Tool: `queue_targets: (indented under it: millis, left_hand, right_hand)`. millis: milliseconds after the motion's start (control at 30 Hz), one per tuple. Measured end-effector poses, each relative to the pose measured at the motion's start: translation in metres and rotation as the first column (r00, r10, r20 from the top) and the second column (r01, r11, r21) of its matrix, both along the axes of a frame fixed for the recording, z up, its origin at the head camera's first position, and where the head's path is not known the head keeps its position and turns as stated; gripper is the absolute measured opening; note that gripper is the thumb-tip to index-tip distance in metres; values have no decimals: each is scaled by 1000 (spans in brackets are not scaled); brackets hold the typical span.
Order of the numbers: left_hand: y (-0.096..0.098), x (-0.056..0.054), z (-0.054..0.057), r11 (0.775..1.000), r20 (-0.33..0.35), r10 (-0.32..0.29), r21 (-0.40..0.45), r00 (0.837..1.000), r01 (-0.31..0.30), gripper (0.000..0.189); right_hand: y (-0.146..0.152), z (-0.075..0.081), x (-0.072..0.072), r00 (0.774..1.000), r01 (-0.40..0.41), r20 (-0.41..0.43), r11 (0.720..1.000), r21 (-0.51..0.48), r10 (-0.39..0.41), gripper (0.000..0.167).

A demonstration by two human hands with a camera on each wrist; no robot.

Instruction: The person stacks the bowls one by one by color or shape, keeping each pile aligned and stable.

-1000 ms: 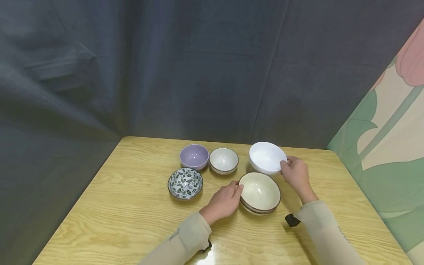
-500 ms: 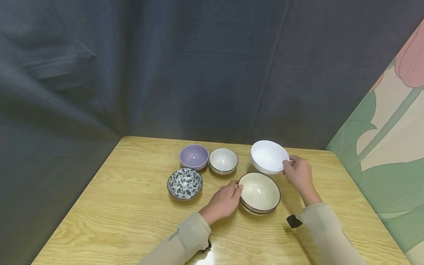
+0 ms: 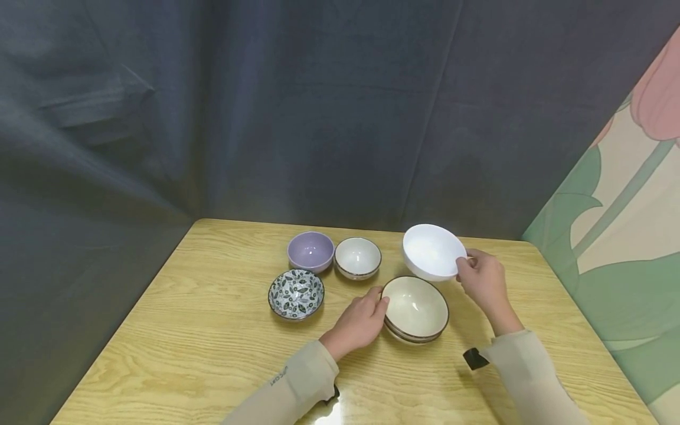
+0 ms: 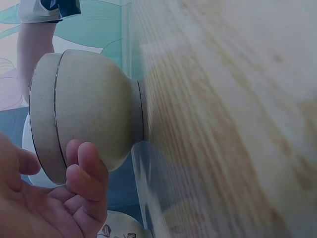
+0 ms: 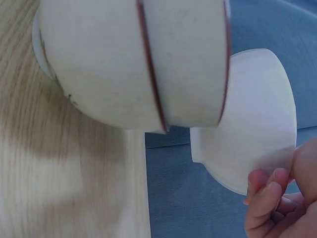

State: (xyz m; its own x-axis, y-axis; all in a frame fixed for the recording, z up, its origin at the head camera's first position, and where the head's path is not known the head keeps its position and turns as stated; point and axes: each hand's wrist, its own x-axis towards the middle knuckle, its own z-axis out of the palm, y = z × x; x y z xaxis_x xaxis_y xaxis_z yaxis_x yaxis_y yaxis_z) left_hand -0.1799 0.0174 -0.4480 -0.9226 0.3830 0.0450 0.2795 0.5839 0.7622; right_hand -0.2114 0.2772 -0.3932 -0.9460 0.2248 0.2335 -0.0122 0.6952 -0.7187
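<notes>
In the head view my right hand (image 3: 484, 284) pinches the right rim of a plain white bowl (image 3: 432, 252). The right wrist view shows this white bowl (image 5: 250, 119) tilted, its foot off the wooden table. Nearer to me stands a stack of two cream bowls (image 3: 416, 307) with dark brown rims, one nested in the other. My left hand (image 3: 358, 323) grips the stack's left side, thumb at the rim. In the left wrist view the curled fingers (image 4: 89, 168) lie against the outside of the cream bowls (image 4: 94, 104).
Left of the stack are a purple bowl (image 3: 311, 252), a small white bowl with a dark rim (image 3: 358, 258) and a leaf-patterned bowl (image 3: 296, 294). All stand on the wooden table (image 3: 202, 330). A dark curtain (image 3: 329, 118) hangs behind; a flower-painted wall (image 3: 632, 254) is at right.
My right hand and the white bowl have shifted slightly to the right. The left hand and the cream stack stay practically where they were.
</notes>
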Motion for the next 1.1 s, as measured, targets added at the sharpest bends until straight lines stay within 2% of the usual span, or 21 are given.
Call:
queue_targets:
  millis: [433,1100]
  left_hand:
    - [0,2,2,1000,-5,4,-8,1000,-4,52]
    - [-2,1,1,999,-3,7,37,1000,-7,49]
  right_hand:
    - [-3,13,18,1000,-1,2,1000,-28,1,43]
    - [-7,19,44,999,-50,-13,999,-11,50,41]
